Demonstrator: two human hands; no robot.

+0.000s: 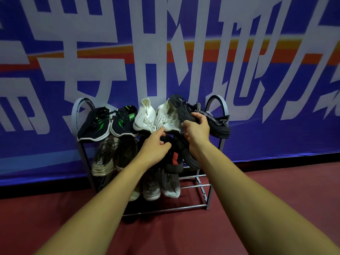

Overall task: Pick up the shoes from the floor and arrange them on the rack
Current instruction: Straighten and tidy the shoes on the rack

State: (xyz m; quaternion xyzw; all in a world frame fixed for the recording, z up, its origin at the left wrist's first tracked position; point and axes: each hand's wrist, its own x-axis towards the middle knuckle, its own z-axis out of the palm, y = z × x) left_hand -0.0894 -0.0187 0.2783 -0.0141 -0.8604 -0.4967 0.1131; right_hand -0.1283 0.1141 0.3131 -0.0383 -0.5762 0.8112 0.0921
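Observation:
A grey metal shoe rack (202,206) stands against the wall. Its top tier holds two black shoes with green stripes (95,124), two white knit shoes (145,115) and dark grey shoes at the right end. My right hand (196,128) grips one dark grey shoe (181,107), held tilted, sole up, over the right white shoe; a second dark grey shoe (219,126) lies behind it. My left hand (156,142) reaches the front edge of the white shoes, fingers curled at the laces. The middle tier carries beige shoes (103,161) and black shoes (174,159).
The lowest tier holds light grey shoes (161,186); its right part shows bare bars. A blue banner with large white characters (184,52) covers the wall behind. Dark red floor (257,199) spreads around the rack.

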